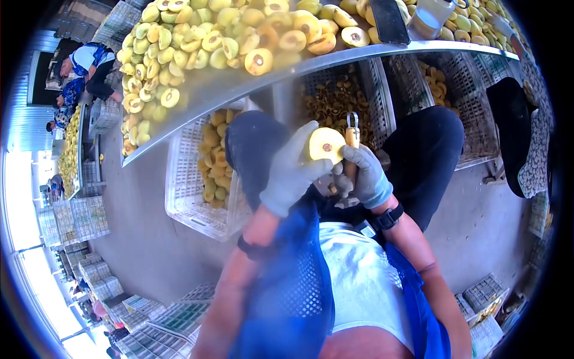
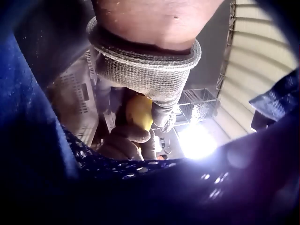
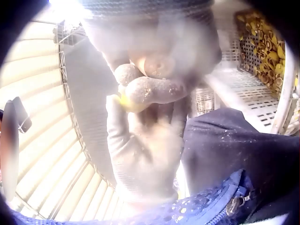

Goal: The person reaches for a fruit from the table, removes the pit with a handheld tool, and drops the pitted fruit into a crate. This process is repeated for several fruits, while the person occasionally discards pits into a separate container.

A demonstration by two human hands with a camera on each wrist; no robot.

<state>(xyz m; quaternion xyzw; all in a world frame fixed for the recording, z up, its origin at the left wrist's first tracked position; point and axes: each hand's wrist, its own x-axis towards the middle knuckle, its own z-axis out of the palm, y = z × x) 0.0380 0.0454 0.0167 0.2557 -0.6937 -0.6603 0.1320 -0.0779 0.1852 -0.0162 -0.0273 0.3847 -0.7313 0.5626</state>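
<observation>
In the head view, my gloved left hand holds a yellow peach half, cut face up with a brown hollow at its centre. My gloved right hand grips a pitting tool by its wooden handle, metal loop pointing away from me beside the fruit. The right thumb lies at the fruit's edge. Seen from the left wrist, the rounded side of the peach half sits between gloved fingers. In the right wrist view, the handle's butt end shows between the right hand's curled fingers.
A metal-edged table ahead bears heaped peach halves, a phone and a cup. By my left knee stands a white crate of peach halves. Another crate under the table holds brown scraps. People work at the far left.
</observation>
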